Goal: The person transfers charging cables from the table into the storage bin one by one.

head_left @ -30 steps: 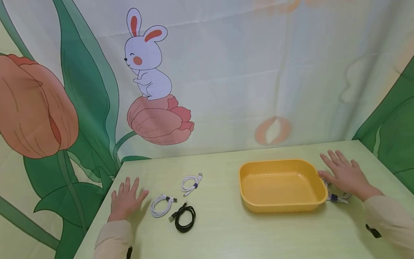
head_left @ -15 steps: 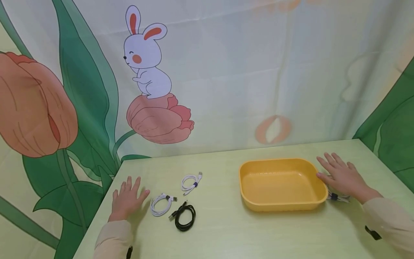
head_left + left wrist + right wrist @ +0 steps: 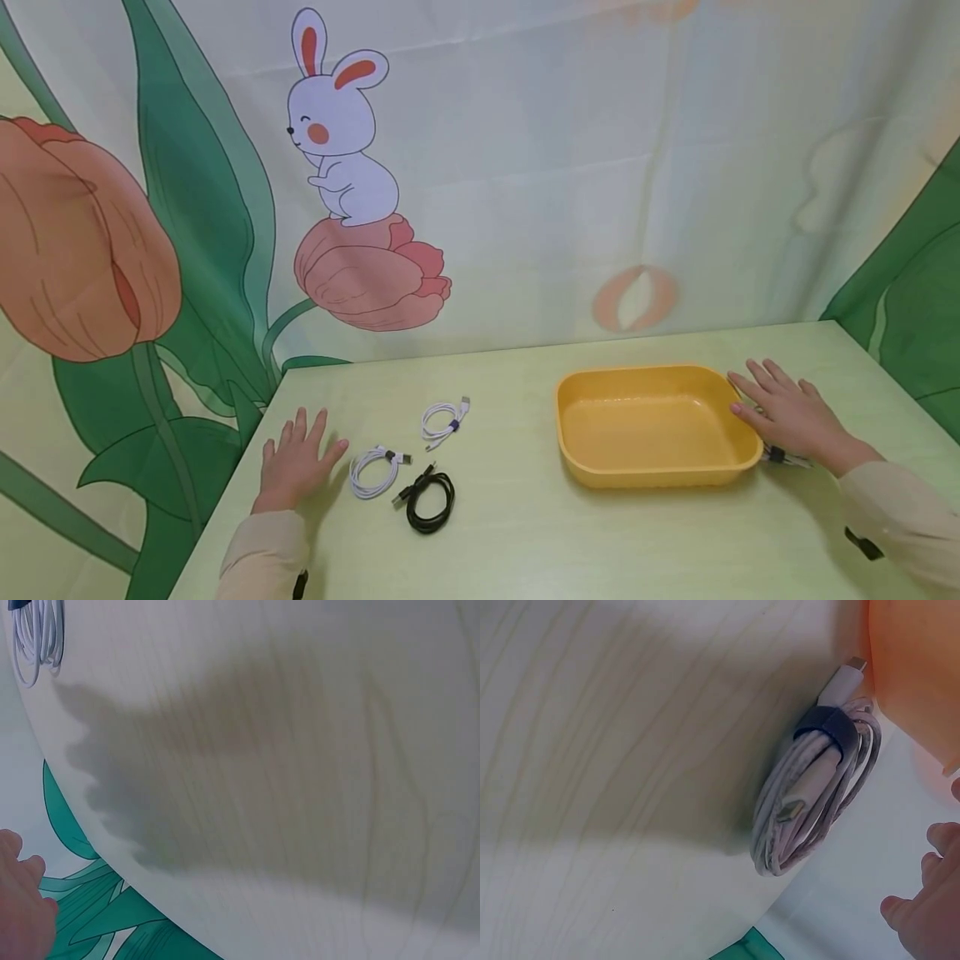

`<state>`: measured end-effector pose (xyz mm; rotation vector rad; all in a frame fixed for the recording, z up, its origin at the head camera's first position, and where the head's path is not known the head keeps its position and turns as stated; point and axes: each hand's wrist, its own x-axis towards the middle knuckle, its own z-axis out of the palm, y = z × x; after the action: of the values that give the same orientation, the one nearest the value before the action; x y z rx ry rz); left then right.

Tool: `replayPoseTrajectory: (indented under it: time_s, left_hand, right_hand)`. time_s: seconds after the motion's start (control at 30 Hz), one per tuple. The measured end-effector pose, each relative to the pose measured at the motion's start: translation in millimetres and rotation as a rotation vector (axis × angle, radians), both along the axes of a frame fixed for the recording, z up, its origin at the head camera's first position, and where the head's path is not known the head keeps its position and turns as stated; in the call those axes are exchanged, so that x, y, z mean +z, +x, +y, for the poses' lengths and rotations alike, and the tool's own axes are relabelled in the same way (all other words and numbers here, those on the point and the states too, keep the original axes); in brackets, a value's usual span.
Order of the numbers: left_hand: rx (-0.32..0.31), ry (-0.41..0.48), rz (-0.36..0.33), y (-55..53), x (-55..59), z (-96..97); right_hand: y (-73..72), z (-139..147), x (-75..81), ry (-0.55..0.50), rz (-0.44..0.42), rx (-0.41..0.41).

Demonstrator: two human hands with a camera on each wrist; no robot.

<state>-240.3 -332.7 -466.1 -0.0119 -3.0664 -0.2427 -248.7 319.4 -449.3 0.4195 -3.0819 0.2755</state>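
My left hand, fingers spread, hovers over the table's left side and holds nothing; its shadow falls on the wood in the left wrist view. Right of it lie a coiled white cable, a second white cable with a purple tie, and a coiled black cable. At the right, my right hand is spread beside the yellow tray, thumb right at its rim. Beneath that hand, a coiled white cable with a dark strap and metal plugs lies against the tray's side, mostly hidden in the head view.
The pale wooden table ends at the back against a printed cloth with a rabbit and tulips. More printed cloth hangs at the left and right sides.
My right hand has shifted slightly left and down toward the tray's rim, covering more of the cable there. My left hand has barely moved, and the tray and other cables stay in place.
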Motion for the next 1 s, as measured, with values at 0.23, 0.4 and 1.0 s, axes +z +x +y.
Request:
replayPoseTrajectory:
  time_s: [0.23, 0.4, 1.0]
  left_hand:
    - [-0.002, 0.006, -0.006, 1.9, 1.9, 3.7]
    - [0.002, 0.011, -0.021, 1.4, 1.4, 5.8]
    - [-0.018, -0.002, -0.025, 5.3, -3.3, 10.6]
  right_hand:
    - [2.5, -1, -0.2, -0.001, 0.003, 0.012]
    - [3.4, -2, -0.4, -0.016, 0.002, 0.013]
    - [3.7, -10, 8.1, -0.016, 0.038, 0.007]
